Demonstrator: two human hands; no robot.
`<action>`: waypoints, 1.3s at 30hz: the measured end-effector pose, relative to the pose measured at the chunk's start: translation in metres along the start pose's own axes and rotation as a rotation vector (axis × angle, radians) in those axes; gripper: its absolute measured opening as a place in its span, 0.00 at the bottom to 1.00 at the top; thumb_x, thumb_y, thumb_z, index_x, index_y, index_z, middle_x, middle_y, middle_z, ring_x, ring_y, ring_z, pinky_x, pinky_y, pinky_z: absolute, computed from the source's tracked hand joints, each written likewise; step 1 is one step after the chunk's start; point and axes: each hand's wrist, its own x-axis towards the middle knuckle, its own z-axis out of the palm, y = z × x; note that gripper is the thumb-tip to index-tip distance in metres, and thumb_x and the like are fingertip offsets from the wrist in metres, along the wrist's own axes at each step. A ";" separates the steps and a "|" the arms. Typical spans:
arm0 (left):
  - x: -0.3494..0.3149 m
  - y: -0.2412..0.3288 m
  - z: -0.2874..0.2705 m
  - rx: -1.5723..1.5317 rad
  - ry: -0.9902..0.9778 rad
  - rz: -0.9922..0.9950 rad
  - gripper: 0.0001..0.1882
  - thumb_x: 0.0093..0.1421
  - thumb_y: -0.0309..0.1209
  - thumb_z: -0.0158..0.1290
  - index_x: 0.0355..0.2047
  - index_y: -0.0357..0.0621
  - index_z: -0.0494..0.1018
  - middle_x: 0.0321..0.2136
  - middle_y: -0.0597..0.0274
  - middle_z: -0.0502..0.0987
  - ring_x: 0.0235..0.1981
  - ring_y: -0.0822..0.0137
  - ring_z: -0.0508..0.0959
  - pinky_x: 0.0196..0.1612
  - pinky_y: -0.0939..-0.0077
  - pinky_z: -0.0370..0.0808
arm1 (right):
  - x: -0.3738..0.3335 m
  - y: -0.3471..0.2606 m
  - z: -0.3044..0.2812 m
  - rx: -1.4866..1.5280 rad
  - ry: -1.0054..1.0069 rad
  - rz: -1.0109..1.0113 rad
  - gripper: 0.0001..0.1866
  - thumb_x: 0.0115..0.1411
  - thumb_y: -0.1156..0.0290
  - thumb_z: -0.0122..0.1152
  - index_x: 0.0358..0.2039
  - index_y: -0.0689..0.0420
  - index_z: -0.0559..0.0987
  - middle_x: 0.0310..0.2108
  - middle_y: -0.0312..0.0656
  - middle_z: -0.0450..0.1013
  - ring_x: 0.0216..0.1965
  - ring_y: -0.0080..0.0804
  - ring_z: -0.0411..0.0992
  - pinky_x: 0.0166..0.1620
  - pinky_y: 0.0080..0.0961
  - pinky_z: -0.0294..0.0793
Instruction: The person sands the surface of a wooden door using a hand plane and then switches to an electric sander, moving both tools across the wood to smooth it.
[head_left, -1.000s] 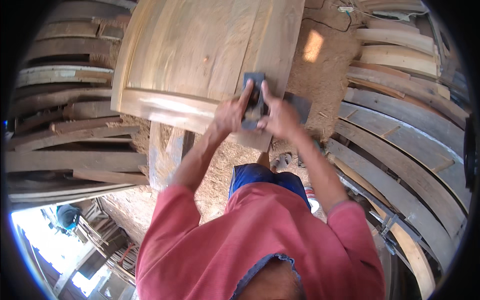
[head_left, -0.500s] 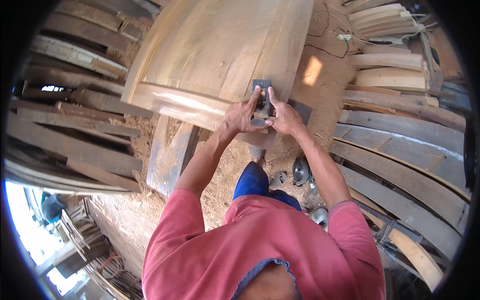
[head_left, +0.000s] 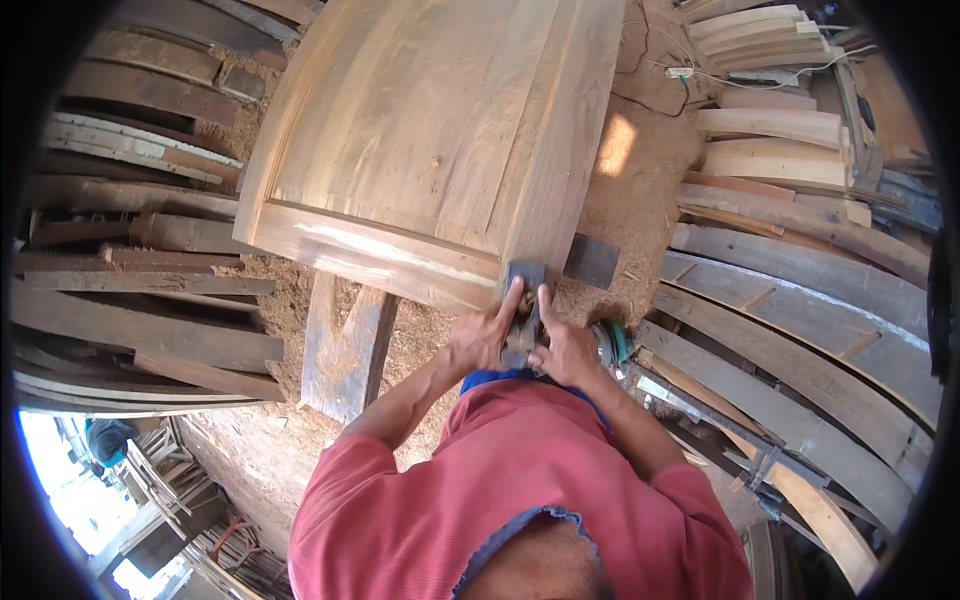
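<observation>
We see a wooden panel (head_left: 380,150) lying flat, its broad face pale brown and streaked, with a raised frame around the inner boards. Dark timber supports (head_left: 345,350) show beneath it, and wood shavings cover the floor (head_left: 270,440). Boards are stacked on the left (head_left: 150,330) and on the right (head_left: 790,365); near the upper right, a white power strip (head_left: 680,73) and its cords lie on the floor beside a patch of sunlight (head_left: 617,147).

The hand plane (head_left: 527,318) is at the panel's near right corner, its front on the frame and its rear close to the wearer's body. The left hand (head_left: 480,340) and right hand (head_left: 568,350) flank it; each grip is closed on its own side of the plane, forefinger stretched forward and thumb toward the rear.

Compared with half a second ago, we find the plane drawn back along the frame toward the body, the elbows more bent, and the blue shorts (head_left: 490,377) mostly hidden. Both hands have kept hold throughout.
</observation>
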 end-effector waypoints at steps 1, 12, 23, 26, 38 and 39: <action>0.008 -0.006 -0.001 0.011 0.011 0.020 0.75 0.47 0.68 0.65 0.77 0.39 0.35 0.49 0.31 0.79 0.37 0.37 0.85 0.41 0.47 0.83 | 0.006 -0.003 -0.007 0.022 -0.003 0.011 0.64 0.49 0.63 0.76 0.78 0.53 0.42 0.34 0.62 0.80 0.37 0.61 0.81 0.41 0.49 0.79; 0.248 0.005 -0.122 0.137 0.676 0.282 0.52 0.60 0.58 0.59 0.72 0.34 0.56 0.50 0.34 0.75 0.53 0.36 0.75 0.60 0.48 0.71 | 0.144 0.068 -0.164 0.278 0.603 0.068 0.31 0.69 0.53 0.61 0.67 0.56 0.70 0.35 0.43 0.79 0.32 0.32 0.78 0.35 0.25 0.76; 0.178 0.066 0.029 0.178 0.393 -0.250 0.52 0.60 0.54 0.56 0.73 0.29 0.53 0.74 0.35 0.50 0.77 0.37 0.45 0.77 0.44 0.38 | 0.028 0.246 -0.106 1.261 0.499 0.842 0.24 0.70 0.37 0.54 0.33 0.47 0.72 0.17 0.28 0.65 0.11 0.19 0.57 0.14 0.19 0.57; 0.240 0.063 0.024 0.234 0.489 -0.315 0.52 0.59 0.53 0.57 0.72 0.28 0.52 0.74 0.34 0.50 0.77 0.37 0.45 0.77 0.45 0.38 | 0.052 0.274 -0.145 1.174 0.402 0.908 0.23 0.72 0.40 0.52 0.33 0.47 0.71 0.18 0.29 0.65 0.11 0.18 0.58 0.13 0.19 0.57; 0.286 0.119 0.048 0.124 0.751 -0.719 0.49 0.58 0.45 0.59 0.73 0.33 0.52 0.74 0.39 0.52 0.77 0.44 0.48 0.78 0.49 0.43 | 0.255 0.164 -0.424 0.859 0.184 -0.087 0.22 0.73 0.44 0.54 0.38 0.52 0.76 0.24 0.30 0.68 0.21 0.19 0.62 0.25 0.20 0.60; 0.273 0.129 0.056 0.078 0.741 -0.789 0.49 0.59 0.44 0.59 0.73 0.33 0.52 0.74 0.39 0.52 0.77 0.44 0.47 0.78 0.49 0.42 | 0.268 0.142 -0.430 0.849 0.148 -0.113 0.22 0.73 0.44 0.54 0.38 0.52 0.76 0.24 0.30 0.68 0.21 0.19 0.62 0.25 0.20 0.60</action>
